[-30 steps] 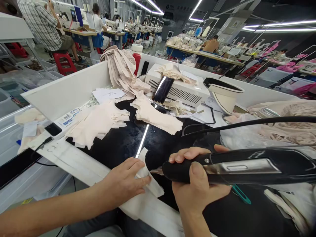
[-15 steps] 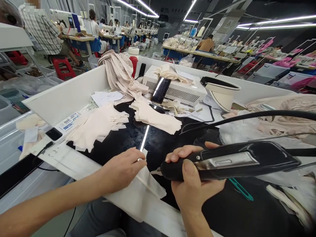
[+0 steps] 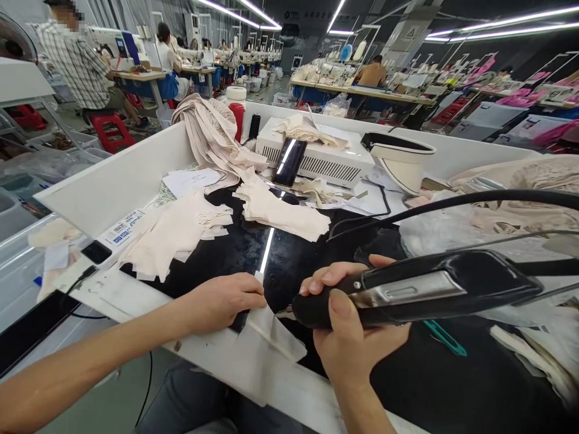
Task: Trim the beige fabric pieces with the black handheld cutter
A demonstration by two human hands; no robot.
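Note:
My left hand (image 3: 231,300) is closed at the near edge of the black work surface (image 3: 212,256), its fingertips pinching a pale beige fabric piece (image 3: 277,335). That piece lies partly over the white front edge, and some of it is hidden under the fingers. Wrapped around a black corded handheld tool (image 3: 416,292) with a metal lever, my right hand (image 3: 355,346) keeps the thumb on its near side. The tool's narrow metal tip points left, close to the fabric; whether they touch I cannot tell.
Two stacks of cut beige fabric, a left one (image 3: 174,235) and a middle one (image 3: 283,216), lie beyond my hands. Behind are a phone (image 3: 290,161) and a white vented box (image 3: 332,166). A teal thread snipper-like item (image 3: 446,337) lies right. People sit at sewing machines farther off.
My left hand has turned slightly, its fingers now lower over the fabric piece. The tool in my right hand has barely moved. The whole view has shifted a little.

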